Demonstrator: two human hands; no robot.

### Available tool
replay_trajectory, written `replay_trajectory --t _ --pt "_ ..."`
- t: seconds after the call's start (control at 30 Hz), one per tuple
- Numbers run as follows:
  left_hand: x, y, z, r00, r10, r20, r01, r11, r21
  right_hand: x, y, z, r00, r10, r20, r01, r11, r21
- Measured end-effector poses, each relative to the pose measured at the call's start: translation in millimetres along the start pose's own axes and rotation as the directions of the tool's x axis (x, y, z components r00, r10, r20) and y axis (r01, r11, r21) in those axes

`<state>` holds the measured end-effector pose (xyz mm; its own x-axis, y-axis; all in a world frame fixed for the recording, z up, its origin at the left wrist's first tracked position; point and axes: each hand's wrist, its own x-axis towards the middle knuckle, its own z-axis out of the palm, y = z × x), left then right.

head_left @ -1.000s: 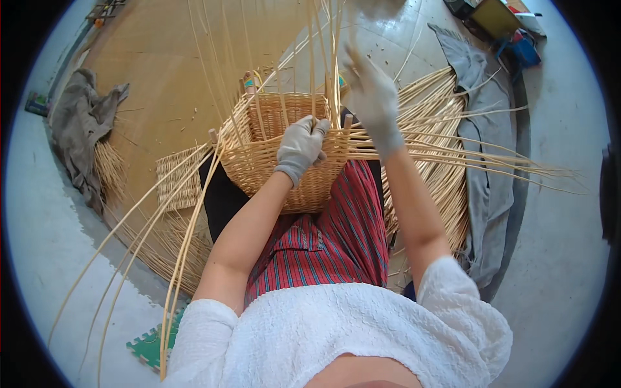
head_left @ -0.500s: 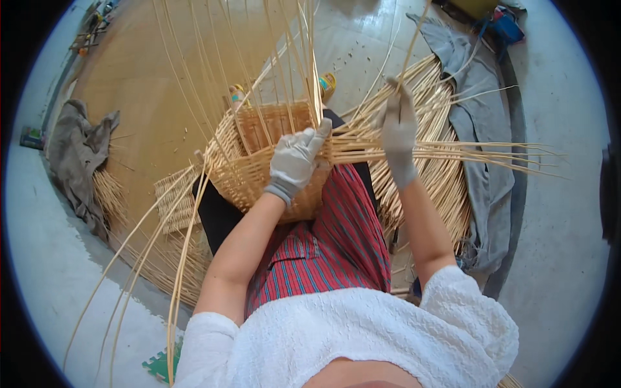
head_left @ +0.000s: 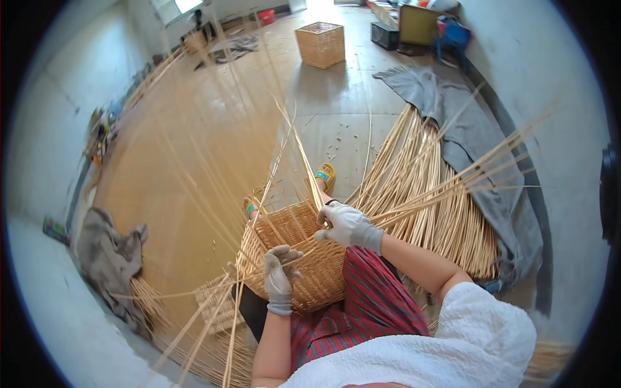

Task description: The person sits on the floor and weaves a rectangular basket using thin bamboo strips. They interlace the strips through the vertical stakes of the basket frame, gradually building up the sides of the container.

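A partly woven wicker basket (head_left: 310,278) rests tilted on my lap, its long uprights standing up and fanning out around it. My right hand (head_left: 349,225), in a pale glove, is closed at the basket's right corner, its fingertips pinching a wicker strand by the uprights. That strand (head_left: 194,295) runs leftward across the near rim and past my left hand. My left hand (head_left: 279,273), also gloved, is at the near side of the rim, fingers curled loosely about the strand. Its exact grip is partly hidden.
A heap of loose wicker rods (head_left: 414,187) lies to the right under a grey cloth (head_left: 453,129). Another grey cloth (head_left: 110,258) lies at left beside a woven panel (head_left: 213,304). A finished-looking basket (head_left: 320,46) stands far ahead, with a blue chair (head_left: 454,35) farther right.
My right hand has come down and left from above the rods to the basket corner. My left hand has left that corner for the near rim. The view has tilted up, showing more room.
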<state>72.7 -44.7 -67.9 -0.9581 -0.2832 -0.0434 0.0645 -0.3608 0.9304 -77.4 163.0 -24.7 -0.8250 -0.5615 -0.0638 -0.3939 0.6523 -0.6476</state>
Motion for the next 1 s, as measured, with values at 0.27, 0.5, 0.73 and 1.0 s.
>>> replay_trajectory --t 0.27,0.5,0.73,1.0 --pt "45 16 5 0.994 -0.017 0.111 0.021 0.999 -0.037 -3 2 -6 0.998 0.031 0.049 -0.034 0.997 0.064" --pt "130 25 102 0.901 0.266 0.342 -0.424 0.7 0.574 2 -6 50 0.95 0.081 -0.302 -0.136 0.976 -0.167" --pt "57 30 86 0.786 0.387 0.483 -0.609 0.622 0.493 17 8 60 0.965 0.074 -0.253 -0.102 0.99 -0.099" --pt "-70 -41 -71 0.752 0.418 -0.509 -0.039 0.8 0.599 -6 -10 59 0.876 -0.046 -0.48 -0.104 0.954 -0.281"
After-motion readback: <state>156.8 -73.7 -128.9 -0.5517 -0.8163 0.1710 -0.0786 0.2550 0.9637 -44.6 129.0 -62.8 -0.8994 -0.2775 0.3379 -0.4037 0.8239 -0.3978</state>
